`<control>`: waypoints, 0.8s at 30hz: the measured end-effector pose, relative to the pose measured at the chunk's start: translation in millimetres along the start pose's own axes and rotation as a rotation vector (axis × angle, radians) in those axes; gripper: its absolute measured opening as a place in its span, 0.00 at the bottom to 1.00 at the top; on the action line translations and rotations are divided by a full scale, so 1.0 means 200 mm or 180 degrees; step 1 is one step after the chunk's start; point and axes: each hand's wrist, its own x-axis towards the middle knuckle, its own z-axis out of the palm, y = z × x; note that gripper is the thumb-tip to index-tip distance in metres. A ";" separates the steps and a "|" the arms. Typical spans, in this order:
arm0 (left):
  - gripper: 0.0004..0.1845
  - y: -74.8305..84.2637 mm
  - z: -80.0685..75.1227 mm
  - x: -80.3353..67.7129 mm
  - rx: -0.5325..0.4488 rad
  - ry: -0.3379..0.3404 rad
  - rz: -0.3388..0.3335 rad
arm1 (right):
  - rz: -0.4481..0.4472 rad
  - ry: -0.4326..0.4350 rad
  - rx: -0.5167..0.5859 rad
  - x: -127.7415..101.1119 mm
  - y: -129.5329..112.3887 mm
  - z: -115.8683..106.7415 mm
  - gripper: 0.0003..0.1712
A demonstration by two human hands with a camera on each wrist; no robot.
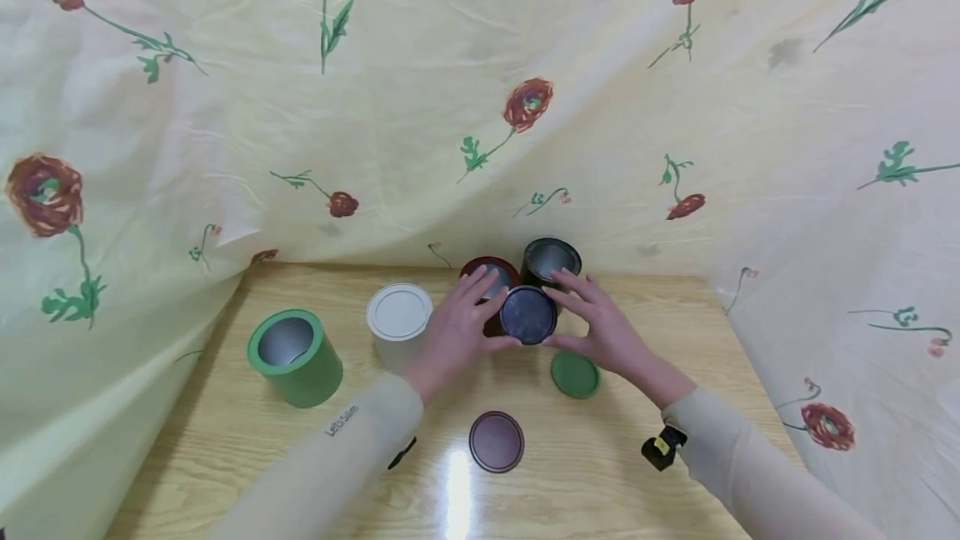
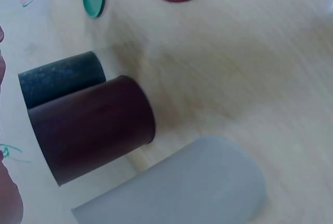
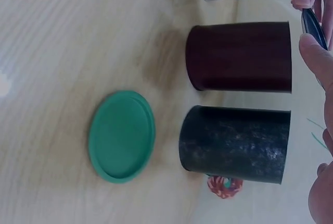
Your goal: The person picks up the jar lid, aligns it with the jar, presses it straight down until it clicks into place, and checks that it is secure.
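A round black lid (image 1: 528, 317) is held up between both hands, above the table and in front of the open canisters. At its left edge, the left hand (image 1: 459, 332) grips with thumb and fingers. The right hand (image 1: 606, 330) holds the opposite edge; its thumb (image 3: 315, 57) shows against the rim in the right wrist view. Behind the lid stand an open dark red canister (image 3: 242, 57) and an open black canister (image 3: 237, 143), side by side and partly hidden by the hands in the head view. The left wrist view shows only bits of fingers at its left edge.
A white canister (image 1: 400, 312) with its lid on stands left of the left hand. Farther left is an open green canister (image 1: 303, 373). A green lid (image 1: 575, 374) and a dark red lid (image 1: 497, 442) lie flat on the wooden table. Flowered cloth (image 1: 420, 107) hangs behind.
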 end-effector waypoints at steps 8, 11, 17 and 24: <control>0.44 -0.03 -0.03 0.11 0.0155 -0.0206 -0.0009 | 0.0066 0.0049 -0.0027 0.05 0.04 -0.05 0.45; 0.44 -0.03 -0.03 0.15 0.0134 -0.0188 0.0026 | 0.0102 0.0075 -0.0041 0.06 0.05 -0.06 0.45; 0.43 -0.05 -0.03 0.22 0.0108 -0.0181 0.0064 | 0.0146 0.0120 -0.0101 0.09 0.09 -0.09 0.46; 0.44 -0.07 -0.01 0.30 0.0184 -0.0136 0.0137 | 0.0173 0.0162 -0.0142 0.13 0.14 -0.12 0.46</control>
